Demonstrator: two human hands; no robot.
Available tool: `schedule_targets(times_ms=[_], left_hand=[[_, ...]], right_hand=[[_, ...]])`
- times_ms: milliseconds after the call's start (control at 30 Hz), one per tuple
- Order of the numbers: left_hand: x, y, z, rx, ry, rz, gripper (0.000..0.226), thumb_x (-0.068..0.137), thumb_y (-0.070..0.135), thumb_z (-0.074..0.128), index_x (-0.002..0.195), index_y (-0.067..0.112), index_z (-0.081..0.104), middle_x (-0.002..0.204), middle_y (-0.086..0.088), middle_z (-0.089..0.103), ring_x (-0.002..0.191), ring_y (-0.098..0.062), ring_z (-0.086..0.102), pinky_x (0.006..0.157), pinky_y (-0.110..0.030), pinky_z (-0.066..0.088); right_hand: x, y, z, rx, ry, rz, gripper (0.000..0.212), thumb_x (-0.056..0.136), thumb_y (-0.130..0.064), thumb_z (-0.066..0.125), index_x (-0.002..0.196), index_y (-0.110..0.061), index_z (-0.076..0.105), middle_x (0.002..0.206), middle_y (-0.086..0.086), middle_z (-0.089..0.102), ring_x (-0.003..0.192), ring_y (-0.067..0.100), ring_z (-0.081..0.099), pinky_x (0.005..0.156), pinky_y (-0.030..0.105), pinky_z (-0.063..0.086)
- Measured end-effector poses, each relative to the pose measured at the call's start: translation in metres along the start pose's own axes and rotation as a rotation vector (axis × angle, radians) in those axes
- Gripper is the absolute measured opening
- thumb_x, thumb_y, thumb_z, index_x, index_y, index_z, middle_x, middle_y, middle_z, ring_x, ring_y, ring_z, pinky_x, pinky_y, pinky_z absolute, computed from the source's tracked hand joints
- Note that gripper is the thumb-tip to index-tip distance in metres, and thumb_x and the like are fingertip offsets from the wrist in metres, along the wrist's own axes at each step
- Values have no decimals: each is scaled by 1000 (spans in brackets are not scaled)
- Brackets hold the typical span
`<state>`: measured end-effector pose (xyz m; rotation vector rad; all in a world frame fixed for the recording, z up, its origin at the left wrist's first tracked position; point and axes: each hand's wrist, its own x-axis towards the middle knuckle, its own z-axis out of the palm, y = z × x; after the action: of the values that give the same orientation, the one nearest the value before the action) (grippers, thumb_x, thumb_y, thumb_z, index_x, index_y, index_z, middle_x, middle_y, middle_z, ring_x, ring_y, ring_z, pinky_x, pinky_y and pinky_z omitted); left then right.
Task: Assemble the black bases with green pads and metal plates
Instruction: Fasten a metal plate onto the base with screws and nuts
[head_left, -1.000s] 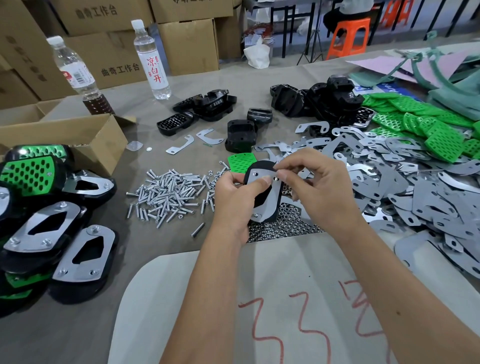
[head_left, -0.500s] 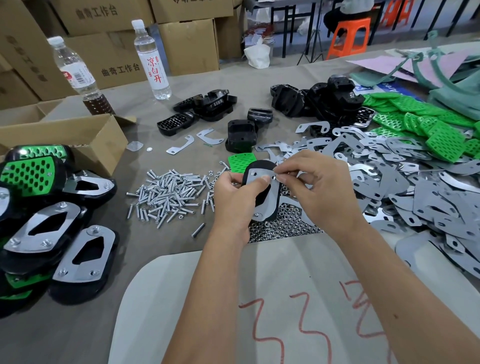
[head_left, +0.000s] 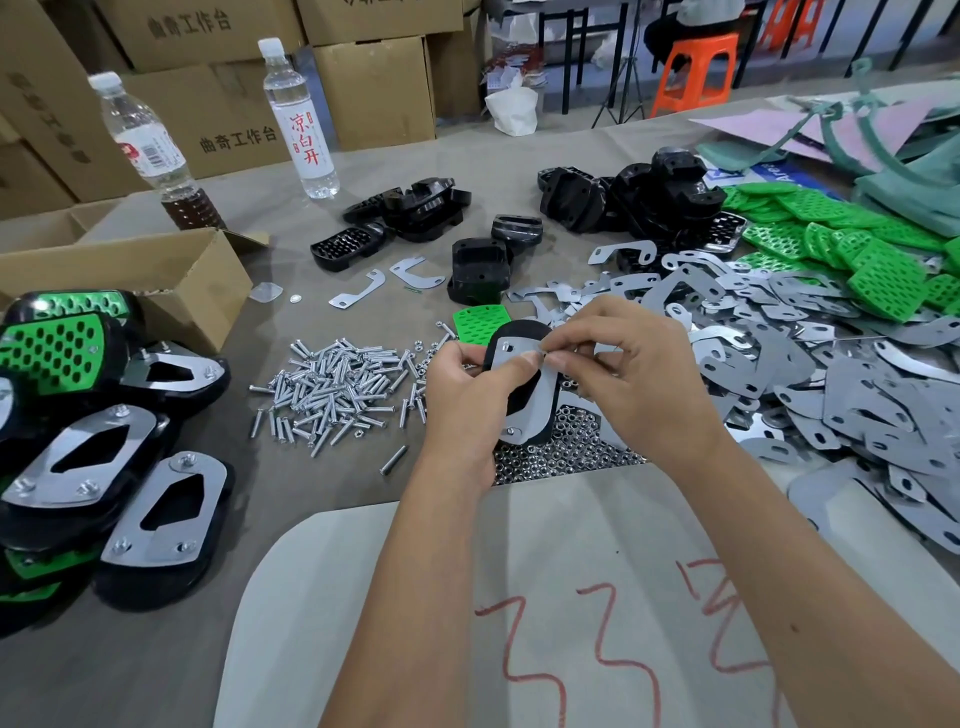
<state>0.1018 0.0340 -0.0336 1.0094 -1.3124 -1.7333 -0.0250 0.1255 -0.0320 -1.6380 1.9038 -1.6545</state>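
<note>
In the head view, the left hand grips an oval black plastic base that is lifted over the grey table, in front of the person. A flat shiny metal plate with a dark cut-out lies on the face of this base, and the left thumb presses on the plate's upper part. The long axis of the base runs from far to near, a little tilted, with the far end at the top.

The right hand comes from the right side; its thumb and forefinger are closed in a narrow pinch at the far right corner of the plate. What it pinches is too small to tell; I judge it is a small nut. A fastener already sits at the near end of the plate.

So the working point lies at the far end of the base, just between both thumbs, and the right hand is the nearer one to it.

A heap of silver screws lies left of the hands, a pile of small nuts just under them. Loose metal plates and green perforated pads lie to the right, finished assemblies to the left.
</note>
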Motion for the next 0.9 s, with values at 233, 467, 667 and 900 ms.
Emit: schedule_targets(times_ms=[233,467,667,900], left_hand=[[0,-3,1,47,10,4,43,61,23,85,92,11,56,89,-17,73,73,-27,71,68,-44,59],[1,-3,1,-23,7,-20,44,63,19,85,95,9,57,82,-12,72,69,-25,70,65,-40,57],[3,-6,1,-25,23,-25,29,80,6,83,92,11,56,81,-11,71,67,-24,68,65,-38,55],[3,-1,1,-113,36,-50,27,83,6,80,88,11,54,75,-9,68,59,-21,65,59,-35,54]], right_hand=[[0,4,0,48,59,53,13,81,-15,88,83,-13,75,75,-12,63,71,27,59,55,51,54],[-2,4,2,150,22,110,11,88,-8,81,95,-16,82,88,6,64,72,20,61,56,45,58],[-2,2,8,122,118,120,12,82,-15,88,85,-10,78,74,3,66,59,22,59,50,37,53],[-4,-3,12,261,7,118,25,90,0,77,113,-9,78,81,7,53,56,21,59,51,40,59]])
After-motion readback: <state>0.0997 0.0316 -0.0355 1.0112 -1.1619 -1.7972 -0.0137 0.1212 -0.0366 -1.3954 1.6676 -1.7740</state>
